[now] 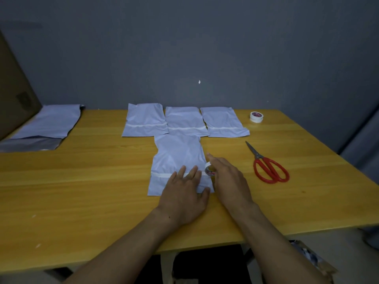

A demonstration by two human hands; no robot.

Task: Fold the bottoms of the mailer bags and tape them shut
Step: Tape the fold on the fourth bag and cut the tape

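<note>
A white mailer bag (178, 158) lies flat in the middle of the wooden table (92, 181), its near end folded up with a strip of white tape (162, 175) across the fold. My left hand (184, 193) presses flat on the folded end, fingers straight over the tape. My right hand (227, 177) sits at the bag's right edge and holds a small roll of tape (210, 170) against it. Three taped mailer bags (184, 121) lie side by side behind.
Red-handled scissors (268, 165) lie to the right of my hands. A second tape roll (256, 117) stands at the back right. A pile of unfolded mailers (47, 128) sits at the far left beside a cardboard box (14, 95).
</note>
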